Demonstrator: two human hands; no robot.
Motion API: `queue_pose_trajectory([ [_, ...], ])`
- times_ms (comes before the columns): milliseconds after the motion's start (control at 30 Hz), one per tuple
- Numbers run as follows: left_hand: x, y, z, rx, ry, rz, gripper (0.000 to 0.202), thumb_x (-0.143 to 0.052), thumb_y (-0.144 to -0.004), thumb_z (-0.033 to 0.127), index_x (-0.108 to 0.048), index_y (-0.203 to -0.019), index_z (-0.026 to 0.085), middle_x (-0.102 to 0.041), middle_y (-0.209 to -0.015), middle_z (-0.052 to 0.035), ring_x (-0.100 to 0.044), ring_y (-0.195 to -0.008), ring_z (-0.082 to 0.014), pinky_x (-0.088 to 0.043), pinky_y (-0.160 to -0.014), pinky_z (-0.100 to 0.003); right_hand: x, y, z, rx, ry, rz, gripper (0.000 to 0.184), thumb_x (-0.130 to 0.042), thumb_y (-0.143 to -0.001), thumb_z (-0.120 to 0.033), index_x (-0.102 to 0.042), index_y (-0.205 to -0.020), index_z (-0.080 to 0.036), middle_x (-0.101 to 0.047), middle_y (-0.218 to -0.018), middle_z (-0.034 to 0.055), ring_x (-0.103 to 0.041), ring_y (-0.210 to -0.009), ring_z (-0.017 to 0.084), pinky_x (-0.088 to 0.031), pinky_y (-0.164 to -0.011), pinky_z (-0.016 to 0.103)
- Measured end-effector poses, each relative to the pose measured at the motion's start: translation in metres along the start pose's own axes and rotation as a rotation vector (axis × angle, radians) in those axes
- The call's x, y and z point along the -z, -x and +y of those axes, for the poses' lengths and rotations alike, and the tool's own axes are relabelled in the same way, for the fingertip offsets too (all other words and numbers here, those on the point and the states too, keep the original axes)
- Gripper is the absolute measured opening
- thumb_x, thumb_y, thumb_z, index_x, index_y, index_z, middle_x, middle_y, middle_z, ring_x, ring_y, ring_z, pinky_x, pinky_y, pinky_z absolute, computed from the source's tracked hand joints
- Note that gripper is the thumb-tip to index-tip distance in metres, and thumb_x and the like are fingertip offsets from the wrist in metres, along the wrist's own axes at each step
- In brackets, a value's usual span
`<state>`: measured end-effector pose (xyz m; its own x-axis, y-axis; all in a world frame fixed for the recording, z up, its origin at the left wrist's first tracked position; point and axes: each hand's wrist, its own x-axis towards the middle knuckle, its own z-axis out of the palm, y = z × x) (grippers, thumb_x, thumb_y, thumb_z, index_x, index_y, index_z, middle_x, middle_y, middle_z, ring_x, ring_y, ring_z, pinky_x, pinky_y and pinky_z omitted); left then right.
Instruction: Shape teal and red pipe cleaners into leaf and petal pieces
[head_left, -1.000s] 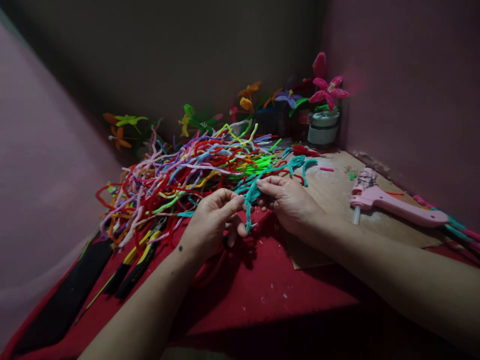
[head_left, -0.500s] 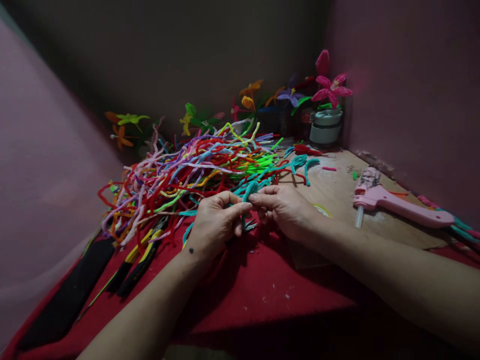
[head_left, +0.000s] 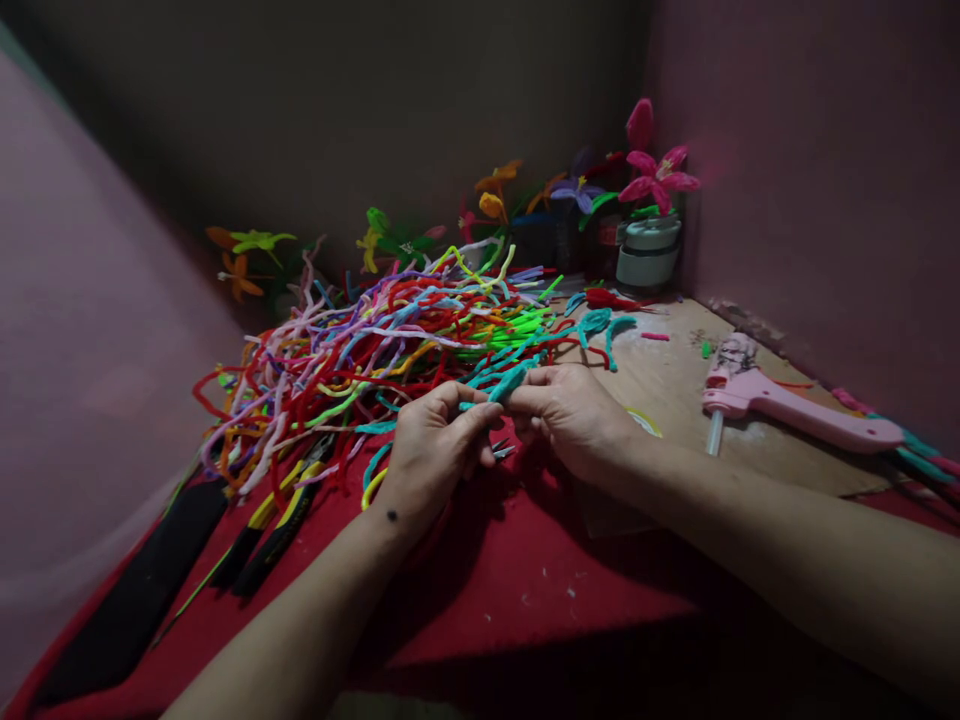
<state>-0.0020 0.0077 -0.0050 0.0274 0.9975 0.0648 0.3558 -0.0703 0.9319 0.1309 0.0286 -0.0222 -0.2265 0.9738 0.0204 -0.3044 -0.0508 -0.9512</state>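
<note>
Between my hands is a teal pipe cleaner (head_left: 507, 384), folded into a narrow petal-like loop that slants up to the right. My left hand (head_left: 442, 440) pinches its lower end between thumb and forefinger. The fingertips of my right hand (head_left: 559, 410) are closed on its other side, close to my left thumb. Just beyond lies a heap of many-coloured pipe cleaners (head_left: 390, 330), with more teal strands touching its right side. Below my fingers, metal tips (head_left: 504, 451) of some tool show on the red cloth; the rest of it is hidden.
Yellow-and-black pliers (head_left: 281, 520) and a black flat strip (head_left: 135, 590) lie at the left on the red cloth (head_left: 540, 590). A pink glue gun (head_left: 802, 408) rests on a board (head_left: 675, 370) at the right. Pipe-cleaner flowers (head_left: 660, 180) stand along the back wall.
The teal loop has turned from nearly upright to slanting right. My left wrist has shifted slightly right, while both hands keep their pinch.
</note>
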Motion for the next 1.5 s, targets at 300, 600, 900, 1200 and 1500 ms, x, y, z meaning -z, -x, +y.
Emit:
queue_pose_trajectory([
  [300,-0.011,0.008,-0.002,-0.121,-0.014,0.096,0.007,-0.058,-0.073,0.024,-0.055,-0.072,0.019,-0.055,-0.049,0.0049,-0.048,-0.039,-0.0079,-0.036,-0.04,-0.018,-0.015,0.005,0.004,-0.197,-0.386,0.067,0.01,-0.043,-0.053,-0.009,-0.046,-0.046,-0.017,-0.039,-0.042,-0.0032,-0.037,-0.041,0.008,-0.032,-0.043,0.025],
  [600,-0.003,0.007,-0.009,-0.345,-0.325,0.166,0.007,-0.059,-0.072,0.025,-0.058,-0.068,0.02,-0.053,-0.05,0.0029,-0.049,-0.047,-0.0089,-0.037,-0.05,-0.019,-0.011,0.008,0.004,-0.15,-0.228,0.091,0.011,-0.048,-0.053,-0.006,-0.048,-0.046,-0.015,-0.046,-0.045,-0.0024,-0.04,-0.041,0.008,-0.033,-0.042,0.024],
  [900,-0.001,-0.003,-0.004,0.132,0.187,-0.101,0.02,-0.058,-0.074,0.032,-0.05,-0.065,0.016,-0.044,-0.036,0.0068,-0.03,-0.028,-0.0038,-0.021,-0.03,-0.015,-0.006,0.009,0.004,-0.039,0.121,0.081,0.011,-0.052,-0.06,-0.01,-0.053,-0.05,-0.015,-0.045,-0.042,-0.0049,-0.036,-0.039,0.006,-0.026,-0.042,0.023],
  [1200,0.004,-0.004,0.0,0.076,0.096,-0.091,0.02,-0.058,-0.074,0.031,-0.05,-0.064,0.016,-0.043,-0.037,0.0073,-0.033,-0.03,-0.0036,-0.023,-0.032,-0.015,0.001,0.004,0.001,0.095,0.082,-0.028,0.021,-0.056,-0.072,-0.027,-0.055,-0.055,-0.015,-0.051,-0.052,-0.0017,-0.043,-0.05,0.008,-0.033,-0.051,0.024],
  [1500,0.005,-0.002,0.0,-0.045,-0.026,-0.121,0.017,-0.055,-0.073,0.028,-0.048,-0.063,0.017,-0.041,-0.043,0.0074,-0.032,-0.035,-0.004,-0.023,-0.036,-0.016,0.002,-0.006,0.001,-0.149,-0.326,0.007,0.015,-0.064,-0.062,-0.022,-0.055,-0.054,-0.014,-0.049,-0.051,-0.0031,-0.039,-0.045,0.006,-0.029,-0.044,0.023],
])
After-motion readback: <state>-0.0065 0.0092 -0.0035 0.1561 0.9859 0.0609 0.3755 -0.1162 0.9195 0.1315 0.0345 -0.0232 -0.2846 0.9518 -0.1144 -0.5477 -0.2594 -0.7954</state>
